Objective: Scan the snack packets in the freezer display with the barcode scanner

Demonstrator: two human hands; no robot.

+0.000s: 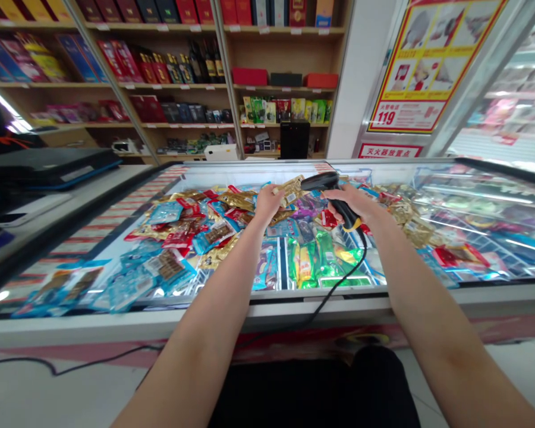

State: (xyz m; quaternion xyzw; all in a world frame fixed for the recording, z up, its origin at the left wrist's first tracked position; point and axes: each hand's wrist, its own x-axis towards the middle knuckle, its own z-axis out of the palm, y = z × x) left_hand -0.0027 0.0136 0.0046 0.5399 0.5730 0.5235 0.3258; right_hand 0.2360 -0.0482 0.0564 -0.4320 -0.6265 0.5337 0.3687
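Note:
Over the open middle of a chest freezer, my left hand [268, 203] is closed on the near end of a gold snack packet [293, 189], which has a pale label. My right hand [353, 202] is wrapped round the handle of a black barcode scanner [320, 181] with a yellow-tipped grip. The scanner's head points left and lies close to the packet's right end. From the handle a black cable [339, 280] hangs down over the freezer's front edge. Below both hands lie blue, red and gold packets [214, 232] and green bags [310, 261].
The freezer's white front rim [303, 297] runs across in front of me. Blue packets [134, 279] lie on the left glass and more lie to the right. Behind stand shelves [232, 87] with boxes and bottles. A black device [49, 172] sits on the left counter.

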